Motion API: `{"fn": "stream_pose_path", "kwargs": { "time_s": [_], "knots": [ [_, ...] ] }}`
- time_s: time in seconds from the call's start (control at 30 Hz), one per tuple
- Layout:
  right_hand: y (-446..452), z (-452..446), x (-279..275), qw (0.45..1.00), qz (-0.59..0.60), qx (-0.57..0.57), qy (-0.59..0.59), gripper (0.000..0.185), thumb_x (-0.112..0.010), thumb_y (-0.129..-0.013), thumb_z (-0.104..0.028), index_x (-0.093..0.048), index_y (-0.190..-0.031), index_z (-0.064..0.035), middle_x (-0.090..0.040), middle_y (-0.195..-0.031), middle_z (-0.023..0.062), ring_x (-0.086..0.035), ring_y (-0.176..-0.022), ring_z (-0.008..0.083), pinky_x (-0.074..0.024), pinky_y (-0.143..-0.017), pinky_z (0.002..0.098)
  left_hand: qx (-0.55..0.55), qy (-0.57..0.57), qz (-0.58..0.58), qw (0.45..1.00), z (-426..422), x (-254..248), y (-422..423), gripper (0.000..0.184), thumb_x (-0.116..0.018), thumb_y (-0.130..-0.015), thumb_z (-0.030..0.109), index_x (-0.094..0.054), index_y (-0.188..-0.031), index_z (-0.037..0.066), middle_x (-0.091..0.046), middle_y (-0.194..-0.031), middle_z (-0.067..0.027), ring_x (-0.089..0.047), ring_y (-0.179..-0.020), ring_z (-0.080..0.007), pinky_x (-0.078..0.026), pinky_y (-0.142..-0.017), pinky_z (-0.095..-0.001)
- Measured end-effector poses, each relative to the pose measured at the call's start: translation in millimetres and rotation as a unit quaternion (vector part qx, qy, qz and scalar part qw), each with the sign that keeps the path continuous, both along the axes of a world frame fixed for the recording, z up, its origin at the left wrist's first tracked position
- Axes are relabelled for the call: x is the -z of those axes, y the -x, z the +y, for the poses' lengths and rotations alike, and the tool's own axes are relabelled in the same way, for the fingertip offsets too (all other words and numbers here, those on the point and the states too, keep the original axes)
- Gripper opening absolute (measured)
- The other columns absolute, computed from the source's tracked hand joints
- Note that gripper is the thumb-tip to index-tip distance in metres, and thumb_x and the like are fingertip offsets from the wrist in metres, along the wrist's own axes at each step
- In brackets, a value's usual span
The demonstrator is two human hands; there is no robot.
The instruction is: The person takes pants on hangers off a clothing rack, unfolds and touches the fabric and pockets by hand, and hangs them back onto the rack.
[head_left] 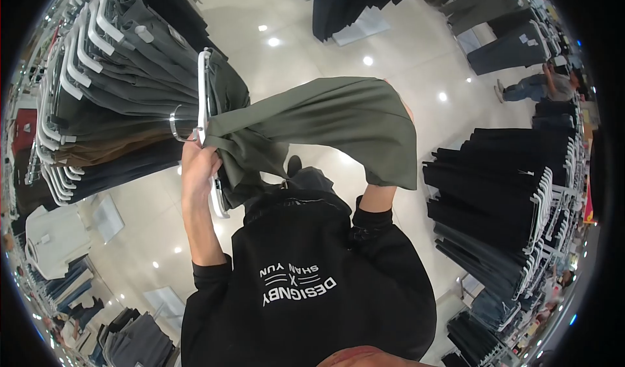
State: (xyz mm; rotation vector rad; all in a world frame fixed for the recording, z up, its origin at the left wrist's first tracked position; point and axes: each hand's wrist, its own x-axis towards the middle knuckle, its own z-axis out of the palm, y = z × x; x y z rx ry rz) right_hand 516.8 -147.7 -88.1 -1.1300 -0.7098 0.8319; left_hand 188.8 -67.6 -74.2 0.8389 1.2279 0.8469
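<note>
Long olive-green garment point(325, 116): smooth matt cloth. White hanger point(203, 84): glossy plastic look. Curved silver hook point(173, 125): shiny metal. Pale floor point(325, 74): smooth, glossy. Black top point(306, 243): matt cloth.

White lettering point(297, 283) "DESIGNBY X SHAN YUN", black sweatshirt point(293, 328)

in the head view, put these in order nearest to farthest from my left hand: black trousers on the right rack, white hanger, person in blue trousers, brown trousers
From your left hand:
1. white hanger, in its grip
2. brown trousers, left rack
3. black trousers, right rack
4. person in blue trousers, far upper right
</note>
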Motion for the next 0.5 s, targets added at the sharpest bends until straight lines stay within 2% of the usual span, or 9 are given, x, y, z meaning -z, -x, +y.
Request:
{"fn": "stream_pose_path", "kwargs": {
  "time_s": [0.27,0.37,0.43,0.47,0.5],
  "knots": [
    [-10,1,5,1.000,0.002,-0.010,0.005,0.039,-0.055,-0.101,-0.005,-0.056,-0.138,0.0087,-0.067,-0.126,0.0149,-0.067,-0.111,0.0198,-0.0519,-0.099,0.0298,-0.002,0.001,0.004,1.000,-1,2,3,0.023,-0.043,-0.090,-0.009,-0.060,-0.104,0.000,-0.047,-0.063,0.0081,-0.031,-0.044,0.0010,-0.021,-0.039,-0.0205],
    [-15,3,11,0.986,0.150,-0.018,-0.065,0.036,-0.055,-0.102,-0.007,-0.059,-0.134,0.0096,-0.069,-0.123,0.0147,-0.068,-0.110,0.0212,-0.0537,-0.096,0.0310,0.009,-0.007,0.002,1.000,-2,2,5,0.020,-0.045,-0.092,-0.007,-0.060,-0.103,0.001,-0.048,-0.064,0.0078,-0.032,-0.045,0.0013,-0.021,-0.039,-0.0203],
    [-28,4,6,0.932,0.343,-0.100,-0.053,0.032,-0.058,-0.100,-0.008,-0.062,-0.126,0.0101,-0.070,-0.119,0.0142,-0.069,-0.107,0.0224,-0.0548,-0.093,0.0327,0.010,-0.006,-0.001,1.000,-2,1,7,0.017,-0.047,-0.094,-0.005,-0.060,-0.103,0.001,-0.050,-0.066,0.0074,-0.032,-0.045,0.0014,-0.021,-0.039,-0.0202],
    [-34,7,6,0.887,0.437,-0.142,-0.047,0.029,-0.060,-0.100,-0.008,-0.064,-0.122,0.0104,-0.071,-0.117,0.0140,-0.069,-0.106,0.0230,-0.0553,-0.092,0.0335,0.004,-0.004,-0.001,1.000,-3,1,7,0.015,-0.049,-0.095,-0.004,-0.060,-0.104,0.002,-0.051,-0.067,0.0072,-0.032,-0.045,0.0015,-0.021,-0.039,-0.0202],
    [-38,11,11,0.928,0.349,-0.131,-0.013,0.027,-0.061,-0.099,-0.008,-0.065,-0.120,0.0091,-0.071,-0.115,0.0133,-0.069,-0.104,0.0229,-0.0554,-0.090,0.0341,-0.003,-0.002,0.001,1.000,-3,1,9,0.013,-0.050,-0.096,-0.002,-0.060,-0.104,0.002,-0.052,-0.068,0.0069,-0.032,-0.045,0.0016,-0.021,-0.039,-0.0201]
  ]
}}
